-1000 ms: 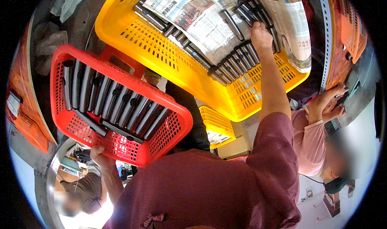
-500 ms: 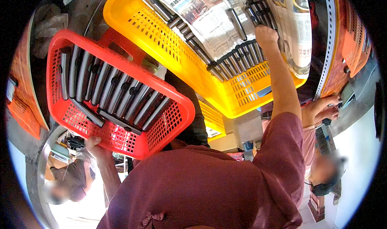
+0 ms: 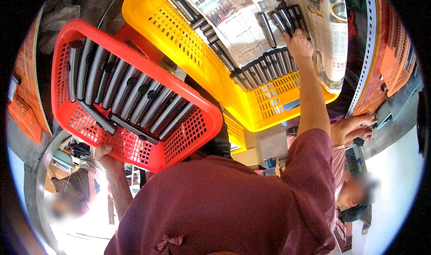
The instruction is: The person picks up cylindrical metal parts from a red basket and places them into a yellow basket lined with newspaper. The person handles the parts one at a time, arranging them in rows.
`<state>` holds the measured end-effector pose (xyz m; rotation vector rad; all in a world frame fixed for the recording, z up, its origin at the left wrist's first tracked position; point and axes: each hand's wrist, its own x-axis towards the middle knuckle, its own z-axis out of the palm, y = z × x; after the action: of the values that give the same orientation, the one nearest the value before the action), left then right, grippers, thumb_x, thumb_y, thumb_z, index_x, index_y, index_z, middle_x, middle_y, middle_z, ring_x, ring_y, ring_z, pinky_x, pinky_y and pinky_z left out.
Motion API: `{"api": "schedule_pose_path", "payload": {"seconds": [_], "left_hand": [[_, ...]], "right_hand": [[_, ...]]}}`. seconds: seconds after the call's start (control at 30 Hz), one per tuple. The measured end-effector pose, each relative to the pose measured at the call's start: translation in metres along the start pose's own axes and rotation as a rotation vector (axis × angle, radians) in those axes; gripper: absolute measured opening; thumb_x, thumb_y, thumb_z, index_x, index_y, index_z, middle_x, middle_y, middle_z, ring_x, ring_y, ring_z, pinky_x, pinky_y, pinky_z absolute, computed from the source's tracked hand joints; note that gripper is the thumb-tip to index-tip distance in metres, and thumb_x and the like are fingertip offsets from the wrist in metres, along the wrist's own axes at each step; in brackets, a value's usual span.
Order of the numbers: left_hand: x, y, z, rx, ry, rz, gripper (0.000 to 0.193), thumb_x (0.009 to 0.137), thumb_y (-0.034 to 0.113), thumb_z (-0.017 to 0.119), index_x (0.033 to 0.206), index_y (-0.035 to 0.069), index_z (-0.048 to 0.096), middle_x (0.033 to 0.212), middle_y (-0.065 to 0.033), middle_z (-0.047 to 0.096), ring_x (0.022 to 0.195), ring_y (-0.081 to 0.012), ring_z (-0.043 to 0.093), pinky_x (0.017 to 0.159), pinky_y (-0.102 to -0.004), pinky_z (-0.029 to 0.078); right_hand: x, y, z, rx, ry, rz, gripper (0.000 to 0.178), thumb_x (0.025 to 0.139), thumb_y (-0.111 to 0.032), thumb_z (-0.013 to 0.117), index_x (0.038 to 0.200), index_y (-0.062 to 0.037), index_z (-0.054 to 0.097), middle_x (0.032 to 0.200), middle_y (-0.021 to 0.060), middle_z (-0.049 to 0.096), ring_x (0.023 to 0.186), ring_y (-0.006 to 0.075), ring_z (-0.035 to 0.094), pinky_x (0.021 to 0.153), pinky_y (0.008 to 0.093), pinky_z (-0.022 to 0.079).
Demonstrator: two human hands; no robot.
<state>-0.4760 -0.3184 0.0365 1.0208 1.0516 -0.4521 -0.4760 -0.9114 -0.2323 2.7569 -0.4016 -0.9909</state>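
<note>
My left hand (image 3: 110,158) grips the near rim of a red plastic basket (image 3: 148,71), which is tilted up at the left. Inside it lie dark grey metallic rods (image 3: 117,82) with small black knobs, most side by side and some crosswise along the near side. My right hand (image 3: 301,44) reaches into a yellow basket (image 3: 224,95), its fingers closed round the near ends of a bunch of similar rods (image 3: 287,19). What exactly sits between the fingers is partly hidden. Another row of rods (image 3: 265,68) lines the basket's near end.
Newspaper (image 3: 238,30) lines the yellow basket. More rods (image 3: 182,6) lie along its left side. An orange basket (image 3: 397,53) stands at the far right, another (image 3: 24,113) at the far left. A co-worker's hands (image 3: 359,127) are at the right; another person (image 3: 74,187) is lower left.
The red basket has risen slightly and shifted a little right. My right hand has turned from a fist-like pose, its fingers now showing against the bunch of rods.
</note>
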Motion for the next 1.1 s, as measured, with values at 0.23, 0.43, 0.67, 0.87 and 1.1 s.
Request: {"api": "schedule_pose_path", "payload": {"seconds": [0.23, 0.43, 0.67, 0.87, 1.1], "left_hand": [[0.002, 0.000, 0.004, 0.001, 0.027, 0.014, 0.078, 0.056, 0.011, 0.052, 0.132, -0.002, 0.041, 0.125, -0.0151, 0.054, 0.117, -0.0336, 0.051, 0.102, -0.0478, 0.040], [0.004, 0.002, 0.015, 0.021, 0.021, 0.026, 0.077, 0.057, 0.011, 0.053, 0.132, -0.002, 0.041, 0.125, -0.0153, 0.054, 0.117, -0.0328, 0.051, 0.103, -0.0474, 0.039], [0.011, 0.004, 0.024, 0.058, 0.015, -0.004, 0.078, 0.056, 0.013, 0.054, 0.132, -0.003, 0.042, 0.125, -0.0158, 0.054, 0.117, -0.0326, 0.052, 0.103, -0.0457, 0.040], [0.013, 0.009, 0.012, 0.071, 0.005, -0.061, 0.080, 0.055, 0.013, 0.052, 0.132, -0.004, 0.040, 0.124, -0.0170, 0.054, 0.115, -0.0339, 0.052, 0.103, -0.0461, 0.041], [0.018, 0.013, 0.025, 0.089, 0.012, -0.021, 0.080, 0.055, 0.012, 0.052, 0.133, -0.004, 0.039, 0.125, -0.0176, 0.053, 0.117, -0.0343, 0.051, 0.103, -0.0466, 0.040]], "right_hand": [[0.006, 0.015, 0.034, 0.009, 0.075, -0.115, 0.051, 0.094, -0.051, 0.043, 0.097, 0.0000, 0.048, 0.086, 0.0246, 0.064, 0.077, 0.0378, 0.068, 0.062, 0.0431, 0.057], [0.004, 0.012, 0.014, 0.012, -0.011, -0.103, 0.057, 0.093, -0.055, 0.042, 0.099, 0.0010, 0.049, 0.089, 0.0260, 0.063, 0.084, 0.0379, 0.067, 0.066, 0.0442, 0.057], [0.012, 0.024, 0.016, -0.038, -0.114, -0.001, 0.063, 0.093, -0.063, 0.031, 0.105, -0.0046, 0.051, 0.098, 0.0227, 0.064, 0.094, 0.0395, 0.065, 0.076, 0.0488, 0.054], [0.010, 0.026, 0.012, -0.014, -0.169, 0.033, 0.065, 0.093, -0.063, 0.028, 0.106, -0.0043, 0.051, 0.104, 0.0240, 0.064, 0.095, 0.0396, 0.064, 0.077, 0.0500, 0.053], [0.004, 0.031, 0.017, 0.002, -0.165, 0.061, 0.069, 0.093, -0.064, 0.026, 0.110, -0.0029, 0.051, 0.107, 0.0259, 0.062, 0.101, 0.0415, 0.062, 0.081, 0.0570, 0.050]]}}
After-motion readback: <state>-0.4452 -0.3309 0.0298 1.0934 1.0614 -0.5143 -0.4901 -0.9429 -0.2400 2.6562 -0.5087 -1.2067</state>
